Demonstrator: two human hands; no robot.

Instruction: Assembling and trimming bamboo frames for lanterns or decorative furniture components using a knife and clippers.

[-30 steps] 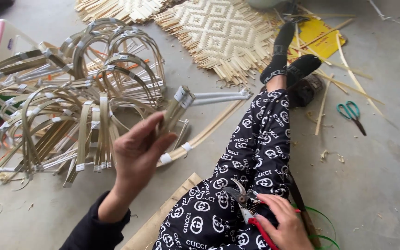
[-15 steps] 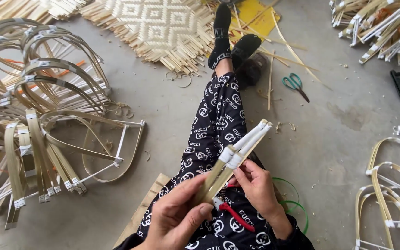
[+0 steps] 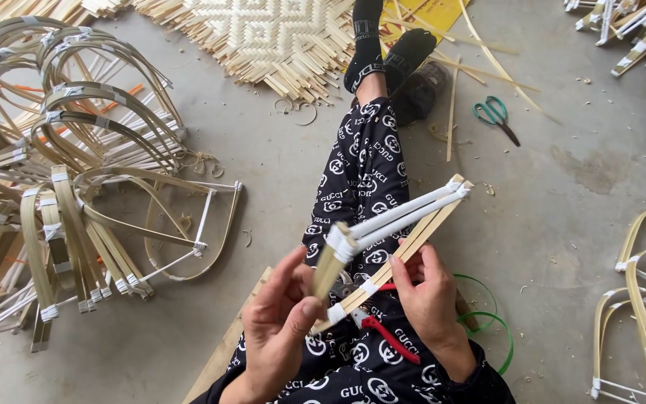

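While the person sits on the floor (image 3: 562, 224) with legs stretched out, the head view shows both hands closed on a bamboo frame (image 3: 394, 239) held over the lap. Its long axis runs on a slant, from low near the left hand (image 3: 282, 329) up and away to the right, ending at a taped tip above the right thigh. White strips and flat tan slats lie side by side along it, bound with white tape at several spots. The left hand pinches the near end, thumb and fingers curled round the short tan stub and a taped joint. The right hand (image 3: 431, 299) grips the slats from the other side, fingers wrapped over them just past the middle. Red pliers (image 3: 386, 337) lie on the lap under the frame, touching the patterned trousers (image 3: 360, 172).

To the left, a heap of finished arches (image 3: 76, 172) covers the floor, the nearest one lying flat just beside the left leg. A woven mat (image 3: 271, 37) spreads at the top, its loose ends near the socked feet (image 3: 383, 52). Green scissors (image 3: 496, 116) lie well apart to the right, among stray slats. Green strap loops (image 3: 491, 322) sit by the right hip. More arches (image 3: 644, 299) lie at the right edge, and a wooden board (image 3: 226, 352) shows beneath the left forearm. Nothing lies between the frame and either hand.
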